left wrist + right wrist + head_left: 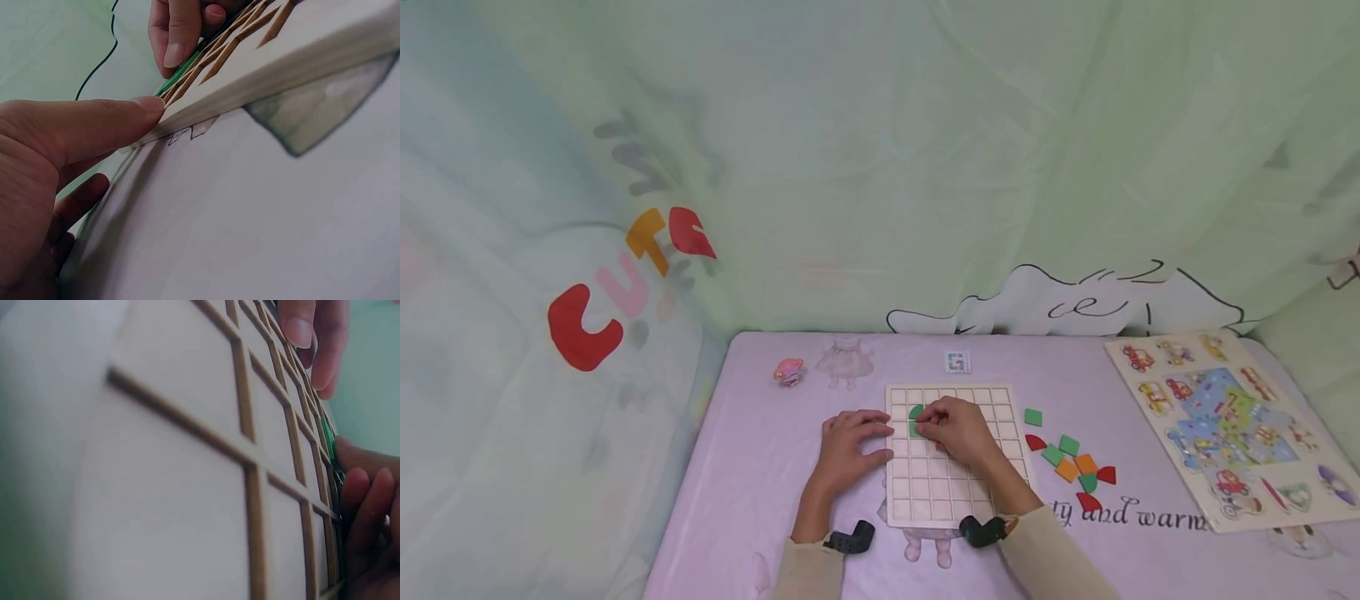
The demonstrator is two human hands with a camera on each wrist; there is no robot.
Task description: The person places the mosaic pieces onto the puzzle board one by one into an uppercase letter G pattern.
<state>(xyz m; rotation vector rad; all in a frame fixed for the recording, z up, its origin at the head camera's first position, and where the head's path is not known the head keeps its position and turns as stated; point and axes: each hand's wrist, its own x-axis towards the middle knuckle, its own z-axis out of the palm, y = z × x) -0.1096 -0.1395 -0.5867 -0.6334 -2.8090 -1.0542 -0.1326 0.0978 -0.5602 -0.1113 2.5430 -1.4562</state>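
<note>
A pale wooden grid board [931, 487] lies in front of me on the table. My left hand [852, 446] rests at its left edge, fingers spread and slightly bent; the left wrist view shows a fingertip [149, 104] against the rim. Over the upper left cells, my right hand [958, 429] pinches a green square tile [914, 429] with thumb and fingertips. Just above it sits a green quarter-round tile [915, 412] in a cell. In the right wrist view, green [328, 436] shows beside the fingertips, the rest of the tile hidden.
Loose tiles lie right of the board: green squares [1033, 417], orange squares [1066, 471] and red quarter-rounds [1107, 475]. A vehicle puzzle board [1240, 425] lies far right. Behind the grid are a small pattern card [957, 362] and a pink figurine [789, 372].
</note>
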